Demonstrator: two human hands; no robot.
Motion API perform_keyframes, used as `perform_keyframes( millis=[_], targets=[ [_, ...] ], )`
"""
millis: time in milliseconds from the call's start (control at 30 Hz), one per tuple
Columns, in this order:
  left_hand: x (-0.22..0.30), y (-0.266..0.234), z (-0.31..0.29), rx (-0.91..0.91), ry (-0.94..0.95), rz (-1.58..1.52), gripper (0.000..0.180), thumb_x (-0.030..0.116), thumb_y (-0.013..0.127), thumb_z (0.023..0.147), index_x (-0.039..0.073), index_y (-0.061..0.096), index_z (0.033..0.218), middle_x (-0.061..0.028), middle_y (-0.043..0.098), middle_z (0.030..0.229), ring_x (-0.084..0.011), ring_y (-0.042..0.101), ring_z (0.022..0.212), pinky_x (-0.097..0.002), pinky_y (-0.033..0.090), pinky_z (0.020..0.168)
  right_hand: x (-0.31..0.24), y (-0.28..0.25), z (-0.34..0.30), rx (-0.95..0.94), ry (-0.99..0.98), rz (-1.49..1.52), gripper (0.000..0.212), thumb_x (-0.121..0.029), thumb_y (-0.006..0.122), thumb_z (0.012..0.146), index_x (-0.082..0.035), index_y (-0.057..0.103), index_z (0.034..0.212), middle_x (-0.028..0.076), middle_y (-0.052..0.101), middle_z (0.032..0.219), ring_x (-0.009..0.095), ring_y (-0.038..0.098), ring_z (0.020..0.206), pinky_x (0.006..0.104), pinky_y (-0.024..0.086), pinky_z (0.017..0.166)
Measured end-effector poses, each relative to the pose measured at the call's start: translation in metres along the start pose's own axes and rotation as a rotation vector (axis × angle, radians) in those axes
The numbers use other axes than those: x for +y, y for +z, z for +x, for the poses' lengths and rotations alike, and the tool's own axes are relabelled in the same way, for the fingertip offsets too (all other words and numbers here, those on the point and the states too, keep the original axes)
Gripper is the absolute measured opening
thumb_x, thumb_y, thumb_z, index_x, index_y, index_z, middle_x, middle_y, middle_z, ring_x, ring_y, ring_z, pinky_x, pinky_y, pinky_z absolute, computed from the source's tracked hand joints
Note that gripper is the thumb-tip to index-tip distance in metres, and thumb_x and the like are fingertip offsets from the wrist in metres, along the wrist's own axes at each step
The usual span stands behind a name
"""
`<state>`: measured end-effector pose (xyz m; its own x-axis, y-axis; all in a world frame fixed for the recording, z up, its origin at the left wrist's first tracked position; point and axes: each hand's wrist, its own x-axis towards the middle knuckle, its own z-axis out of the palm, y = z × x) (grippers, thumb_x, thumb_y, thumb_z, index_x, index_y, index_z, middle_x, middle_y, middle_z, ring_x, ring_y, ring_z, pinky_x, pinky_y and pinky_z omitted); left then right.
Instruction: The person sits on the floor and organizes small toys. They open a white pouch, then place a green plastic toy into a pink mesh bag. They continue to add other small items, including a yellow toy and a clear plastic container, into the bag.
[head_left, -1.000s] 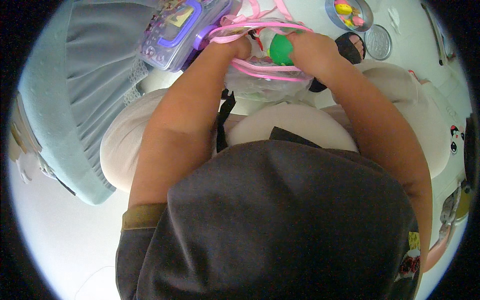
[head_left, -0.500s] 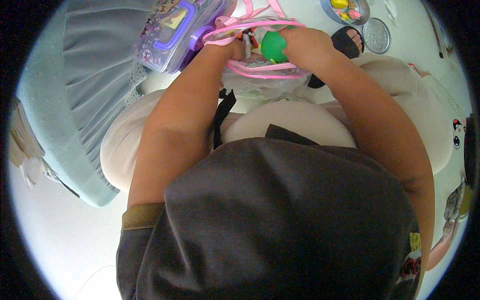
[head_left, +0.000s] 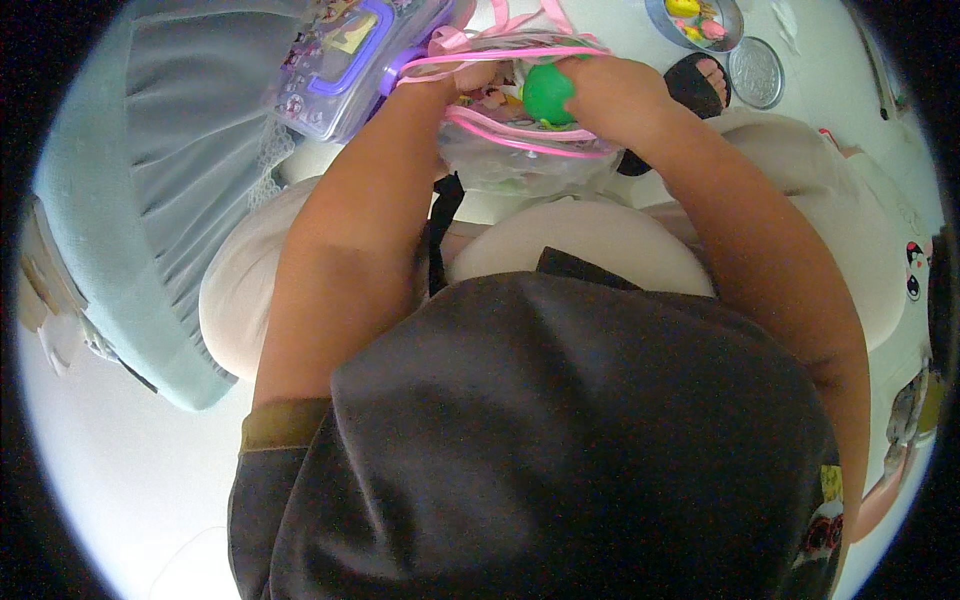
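A clear plastic bag [head_left: 520,170] with pink edging and pink straps stands between my legs, its mouth open upward. My left hand [head_left: 474,76] reaches inside at the left part of the mouth; the pink rim crosses over it and its fingers are hidden. At the right of the opening my right hand [head_left: 615,92] grips a green ball [head_left: 549,95], with its fingertips partly out of sight behind the ball. Small mixed-colour items [head_left: 492,98] lie in the bag between both hands, too small to name.
Left of the bag is a clear box [head_left: 330,110] with a purple handle and latch. A round tin [head_left: 655,22] holding yellow and pink pieces stands at the far right, beside its silver lid [head_left: 756,72]. My sandalled foot [head_left: 697,85] is close by. Grey-blue pleated fabric [head_left: 205,110] hangs at left.
My left hand has shifted slightly up and left, deeper under the pink rim, and a white-and-dark item near it is no longer visible. The right hand stays on the green ball.
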<state>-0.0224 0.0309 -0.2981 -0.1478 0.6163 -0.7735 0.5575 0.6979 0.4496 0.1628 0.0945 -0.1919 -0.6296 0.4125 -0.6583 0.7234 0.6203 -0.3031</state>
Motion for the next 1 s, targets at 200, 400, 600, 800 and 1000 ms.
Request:
perform_keyframes(
  millis=[200, 400, 600, 800, 1000],
  targets=[
    [0.006, 0.0, -0.003, 0.084, 0.034, 0.088, 0.041, 0.038, 0.051, 0.081, 0.007, 0.053, 0.109, -0.0132, 0.06, 0.101, -0.0292, 0.06, 0.085, -0.0484, 0.049, 0.064, 0.0, 0.0, 0.004, -0.028, -0.002, -0.029, 0.04, -0.024, 0.057, 0.077, -0.016, 0.052, 0.116, 0.011, 0.062, 0.096, 0.03, 0.06, 0.089, 0.0417, 0.048, 0.074],
    [0.011, 0.0, -0.007, 0.088, 0.063, 0.096, 0.04, 0.037, 0.052, 0.081, 0.007, 0.054, 0.108, -0.0129, 0.06, 0.101, -0.0286, 0.06, 0.085, -0.0474, 0.049, 0.064, 0.001, -0.001, 0.003, 0.004, 0.028, -0.007, 0.04, -0.026, 0.057, 0.077, -0.015, 0.051, 0.116, 0.012, 0.062, 0.097, 0.031, 0.059, 0.09, 0.0427, 0.048, 0.075],
    [0.013, 0.001, -0.004, 0.007, 0.076, 0.042, 0.04, 0.036, 0.052, 0.081, 0.007, 0.054, 0.108, -0.0126, 0.06, 0.1, -0.0281, 0.06, 0.084, -0.0464, 0.049, 0.064, -0.001, -0.01, -0.001, -0.03, 0.033, 0.072, 0.04, -0.026, 0.058, 0.077, -0.012, 0.052, 0.114, 0.014, 0.062, 0.096, 0.032, 0.059, 0.089, 0.043, 0.048, 0.075],
    [0.013, 0.01, -0.009, -0.124, 0.113, -0.02, 0.039, 0.035, 0.053, 0.081, 0.007, 0.054, 0.108, -0.0123, 0.061, 0.099, -0.0276, 0.06, 0.084, -0.0455, 0.049, 0.064, 0.004, 0.002, 0.003, 0.011, 0.029, 0.035, 0.039, -0.026, 0.058, 0.077, -0.011, 0.052, 0.112, 0.014, 0.062, 0.095, 0.032, 0.059, 0.088, 0.0427, 0.048, 0.075],
    [0.017, 0.016, -0.016, -0.243, 0.172, -0.078, 0.038, 0.034, 0.053, 0.081, 0.007, 0.055, 0.108, -0.012, 0.061, 0.098, -0.027, 0.06, 0.083, -0.0445, 0.049, 0.064, 0.012, 0.009, 0.006, 0.028, 0.02, 0.052, 0.04, -0.025, 0.057, 0.077, -0.011, 0.051, 0.114, 0.015, 0.061, 0.099, 0.032, 0.058, 0.092, 0.0428, 0.047, 0.077]
  ],
)
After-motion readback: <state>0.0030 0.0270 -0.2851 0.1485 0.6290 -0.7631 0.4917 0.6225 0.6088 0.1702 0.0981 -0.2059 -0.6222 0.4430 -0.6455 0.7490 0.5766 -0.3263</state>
